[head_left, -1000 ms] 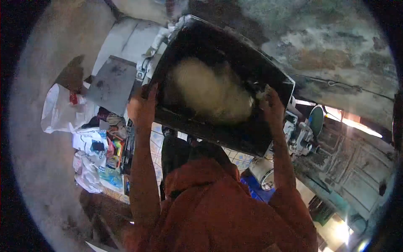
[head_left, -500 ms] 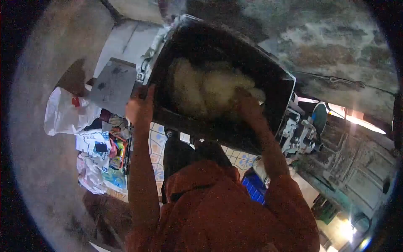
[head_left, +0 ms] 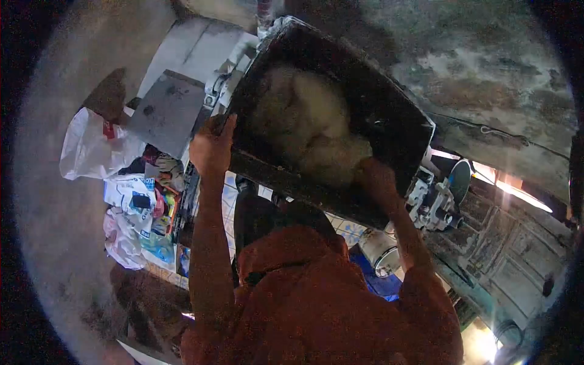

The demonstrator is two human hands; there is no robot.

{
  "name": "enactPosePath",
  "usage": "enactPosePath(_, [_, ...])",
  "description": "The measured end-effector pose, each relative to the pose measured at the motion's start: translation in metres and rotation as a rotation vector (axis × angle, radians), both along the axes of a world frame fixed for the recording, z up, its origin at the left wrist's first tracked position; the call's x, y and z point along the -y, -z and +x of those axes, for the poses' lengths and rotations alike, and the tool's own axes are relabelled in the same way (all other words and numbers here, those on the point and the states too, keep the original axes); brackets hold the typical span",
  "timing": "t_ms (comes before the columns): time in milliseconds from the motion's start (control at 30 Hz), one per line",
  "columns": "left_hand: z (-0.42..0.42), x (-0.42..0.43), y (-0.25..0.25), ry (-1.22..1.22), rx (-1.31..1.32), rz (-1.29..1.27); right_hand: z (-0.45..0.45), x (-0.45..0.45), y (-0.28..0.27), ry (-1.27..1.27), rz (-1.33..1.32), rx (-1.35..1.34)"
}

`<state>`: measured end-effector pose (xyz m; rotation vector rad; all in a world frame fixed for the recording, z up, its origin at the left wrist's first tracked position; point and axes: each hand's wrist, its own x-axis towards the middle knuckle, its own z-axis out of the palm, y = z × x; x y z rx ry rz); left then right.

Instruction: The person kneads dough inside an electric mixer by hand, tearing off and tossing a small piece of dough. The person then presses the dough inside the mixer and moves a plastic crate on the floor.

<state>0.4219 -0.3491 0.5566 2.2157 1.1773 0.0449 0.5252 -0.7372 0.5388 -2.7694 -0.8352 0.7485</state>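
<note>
A large pale, lumpy mass like dough (head_left: 304, 115) lies in a deep dark trough (head_left: 389, 103) with a whitish worn rim. My left hand (head_left: 212, 148) is closed on the near left edge of the trough, its thumb pointing up along the rim. Inside the trough, my right hand (head_left: 378, 177) touches the lower right end of the pale mass. The fingers of that hand are dark and blurred, so their grip is unclear.
Left of the trough are a flat grey panel (head_left: 167, 114), a white bag (head_left: 91, 146) and several plastic packages (head_left: 134, 198). Whitish machine parts (head_left: 433, 204) sit at its right end. Below them are a white bucket (head_left: 382, 252) and something blue (head_left: 377, 281). A stained wall rises behind.
The pale mass has shifted and changed shape, its lower end now nearer the front edge. My right hand moved left onto it, then down and right. My left hand remains at the edge.
</note>
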Motion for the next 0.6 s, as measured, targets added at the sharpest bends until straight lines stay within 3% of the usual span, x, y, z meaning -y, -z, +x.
enactPosePath(33, [0.0,0.002,-0.004,-0.007,0.021,0.023,-0.006,-0.013,0.001,-0.138,0.002,0.038])
enactPosePath(100, [0.001,0.002,-0.004,-0.015,0.04,0.049,-0.014,-0.057,-0.002,-0.469,-0.274,-0.053])
enactPosePath(167, [0.0,0.002,-0.001,-0.006,0.104,0.019,-0.043,-0.039,0.084,-0.719,-0.14,0.31])
enactPosePath(200, [0.0,0.002,-0.003,-0.008,0.102,0.021,-0.044,-0.045,0.092,-0.72,-0.136,0.309])
enactPosePath(267, [0.001,0.001,-0.009,0.03,0.064,0.009,-0.029,-0.067,0.105,-0.675,0.071,0.592])
enactPosePath(300, [0.0,0.001,-0.001,0.05,0.021,0.17,-0.003,-0.084,0.083,-0.59,0.043,0.396])
enactPosePath(333, [-0.005,0.001,-0.002,0.054,0.011,0.168,0.017,-0.092,0.053,-0.479,0.001,0.188])
enactPosePath(400, [-0.001,0.001,-0.005,0.006,0.08,-0.047,0.066,-0.067,0.042,-0.452,0.02,0.272])
enactPosePath(467, [-0.004,-0.001,0.004,-0.02,0.131,-0.01,0.073,-0.111,-0.054,-0.125,-0.394,0.139])
enactPosePath(533, [-0.004,0.0,0.003,0.031,0.103,0.086,0.076,-0.048,-0.048,-0.41,0.047,0.704])
enactPosePath(567, [-0.002,0.0,0.002,0.01,0.1,0.037,0.068,-0.046,-0.061,-0.408,0.04,0.706])
enactPosePath(600, [-0.001,0.001,0.002,0.015,0.106,0.034,0.062,-0.048,-0.081,-0.151,-0.053,0.439])
